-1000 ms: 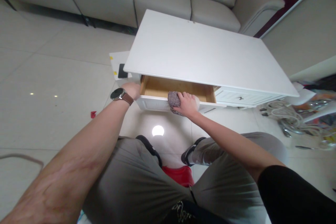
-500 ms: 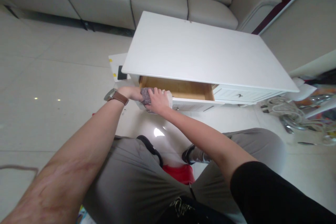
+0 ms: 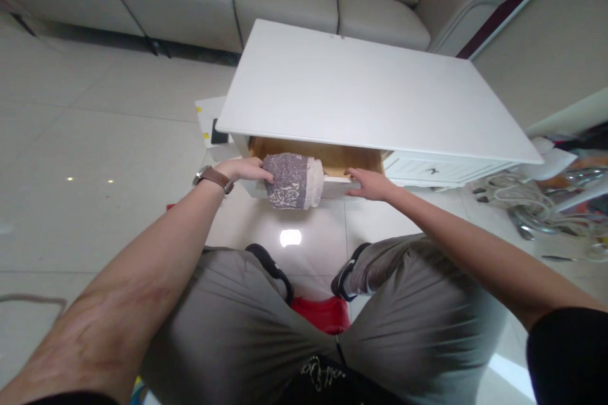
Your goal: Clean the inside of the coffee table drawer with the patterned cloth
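A folded purple-grey cloth (image 3: 287, 180) with a white pattern and a pale edge hangs over the front of a pulled-out wooden drawer (image 3: 342, 158). My left hand (image 3: 247, 169) grips the cloth at its left side, thumb on top. At the drawer's front edge, right of the cloth, is my right hand (image 3: 368, 185), its fingers apart and the fingertips at the rim; it holds nothing. The drawer belongs to a white low table (image 3: 365, 88). What the drawer holds behind the cloth is hidden.
A grey sofa (image 3: 289, 3) stands behind the table. Left of the table, a dark flat object (image 3: 219, 133) lies on a white panel. Coiled cables (image 3: 510, 199) lie on the floor at the right. Something red (image 3: 323, 314) is between my feet.
My right hand has let go of the cloth and moved right to the drawer front. The cloth now shows larger and less covered, still in my left hand.
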Demonstrator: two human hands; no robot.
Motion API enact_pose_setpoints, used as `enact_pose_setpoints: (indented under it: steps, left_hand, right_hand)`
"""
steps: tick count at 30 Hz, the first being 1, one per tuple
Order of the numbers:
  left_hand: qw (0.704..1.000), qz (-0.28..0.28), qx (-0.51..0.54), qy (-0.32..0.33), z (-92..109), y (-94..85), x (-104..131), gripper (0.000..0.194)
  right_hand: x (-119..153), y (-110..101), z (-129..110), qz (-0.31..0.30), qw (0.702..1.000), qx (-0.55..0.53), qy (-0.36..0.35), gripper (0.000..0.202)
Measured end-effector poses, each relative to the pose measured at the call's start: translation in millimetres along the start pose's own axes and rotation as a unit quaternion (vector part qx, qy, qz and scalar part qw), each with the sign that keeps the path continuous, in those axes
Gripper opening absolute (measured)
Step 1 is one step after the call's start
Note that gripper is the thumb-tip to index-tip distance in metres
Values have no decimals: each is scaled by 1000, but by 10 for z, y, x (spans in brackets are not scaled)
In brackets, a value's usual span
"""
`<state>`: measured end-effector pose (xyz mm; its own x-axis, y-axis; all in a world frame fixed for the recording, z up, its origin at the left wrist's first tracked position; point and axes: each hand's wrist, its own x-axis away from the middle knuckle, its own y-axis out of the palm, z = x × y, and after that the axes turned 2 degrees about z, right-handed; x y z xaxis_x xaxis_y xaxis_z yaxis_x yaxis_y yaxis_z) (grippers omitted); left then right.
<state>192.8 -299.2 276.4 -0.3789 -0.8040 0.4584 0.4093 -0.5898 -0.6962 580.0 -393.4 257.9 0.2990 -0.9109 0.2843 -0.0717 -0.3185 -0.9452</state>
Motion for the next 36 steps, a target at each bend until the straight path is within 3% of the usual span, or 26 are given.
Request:
enact_pose_setpoints:
  steps: [3, 7, 11, 13, 20, 24, 28, 33, 36]
  left_hand:
    - [998, -17, 57, -11, -7, 40, -8, 28]
    - [995, 34, 77, -48, 91, 127, -13, 31]
    - [980, 170, 93, -56, 262, 294, -48, 74]
    - [972, 208, 98, -40, 342, 378, -80, 82]
    - [977, 176, 113, 34, 531, 547, -224, 50]
    - [961, 175, 188, 105, 644, 569, -271, 47]
    - [955, 162, 228, 101, 776, 611, -219, 30]
    - [969, 180, 145, 85, 854, 722, -120, 56]
    - [973, 188, 112, 74, 811, 679, -108, 53]
  right_hand:
    - [113, 39, 268, -38, 998, 34, 46, 42]
    - [59, 137, 270, -25, 997, 69, 34, 32]
    - [-33, 182, 196, -21, 998, 64, 0, 26]
    - [-56, 186, 204, -25, 998, 54, -11, 25]
    - [-60, 171, 202, -31, 998, 48, -27, 27]
    - [-47, 161, 165, -29, 998, 38, -31, 29]
    - [-43, 169, 155, -22, 999, 36, -27, 33]
    - [-35, 169, 147, -17, 999, 37, -24, 32]
    - [-29, 163, 146, -18, 999, 44, -19, 28]
